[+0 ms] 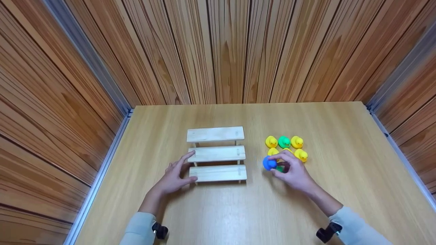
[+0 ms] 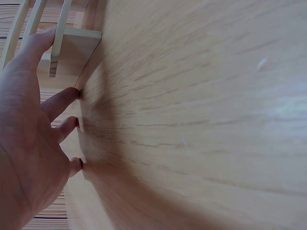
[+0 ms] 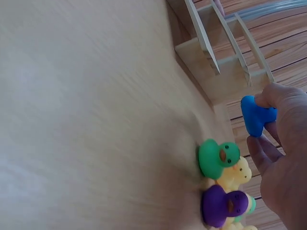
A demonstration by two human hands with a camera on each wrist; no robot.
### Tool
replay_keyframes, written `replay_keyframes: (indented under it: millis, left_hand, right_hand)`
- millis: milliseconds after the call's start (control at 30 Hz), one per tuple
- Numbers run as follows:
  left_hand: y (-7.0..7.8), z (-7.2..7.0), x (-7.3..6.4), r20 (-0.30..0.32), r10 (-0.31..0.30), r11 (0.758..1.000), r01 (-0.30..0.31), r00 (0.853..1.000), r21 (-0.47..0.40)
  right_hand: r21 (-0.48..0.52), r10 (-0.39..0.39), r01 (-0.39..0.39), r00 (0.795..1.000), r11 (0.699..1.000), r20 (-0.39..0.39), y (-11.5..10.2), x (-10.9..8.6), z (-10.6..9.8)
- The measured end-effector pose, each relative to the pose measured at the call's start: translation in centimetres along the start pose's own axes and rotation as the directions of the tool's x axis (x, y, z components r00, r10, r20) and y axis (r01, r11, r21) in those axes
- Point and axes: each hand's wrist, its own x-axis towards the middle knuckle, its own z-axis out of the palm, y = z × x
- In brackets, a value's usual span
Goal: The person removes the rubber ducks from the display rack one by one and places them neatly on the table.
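A blue rubber duck is pinched between the thumb and fingers of my right hand, raised off the table in the right wrist view. Below it stand a green duck and a purple duck; my hand hides the purple one in the head view. My left hand is at the left end of a three-step wooden stand. Its thumb touches the lowest step and its index finger reaches the middle one. In the left wrist view, other fingertips rest on the table.
Several yellow ducks and another green duck stand grouped right of the stand. The three steps bear no ducks. Wood-patterned walls with metal corner rails border the wooden table.
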Motion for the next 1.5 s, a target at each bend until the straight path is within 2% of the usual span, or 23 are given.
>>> replay_keyframes:
  millis: [233, 533, 800, 1300, 1500]
  left_hand:
    - [0.1, -0.1, -0.1, -0.001, -0.006, 1.000, 0.006, 1.000, -0.006]
    - [0.0, 0.0, 0.0, -0.013, 0.031, 0.999, -0.031, 0.999, 0.016]
    - [0.2, -0.2, 0.1, -0.008, 0.018, 1.000, -0.018, 1.000, 0.013]
    - [0.2, -0.2, -0.1, 0.004, 0.004, 1.000, -0.004, 1.000, -0.002]
    - [0.1, 0.0, 0.1, -0.006, 0.034, 0.999, -0.034, 0.999, 0.012]
  right_hand:
    - [-0.056, -0.049, 0.046, 0.998, 0.997, -0.046, 0.6, -0.3, -2.0]
    - [-0.065, -0.038, 0.032, 0.996, 0.997, -0.087, 1.6, -0.7, -4.8]
    - [-0.124, -0.028, 0.014, 0.993, 0.992, -0.116, 2.6, -1.5, -6.7]
    - [-0.179, -0.007, -0.013, 0.994, 0.984, -0.111, 4.7, -3.4, -8.7]
    - [-0.163, -0.003, -0.016, 0.993, 0.987, -0.115, 5.7, -3.9, -8.9]
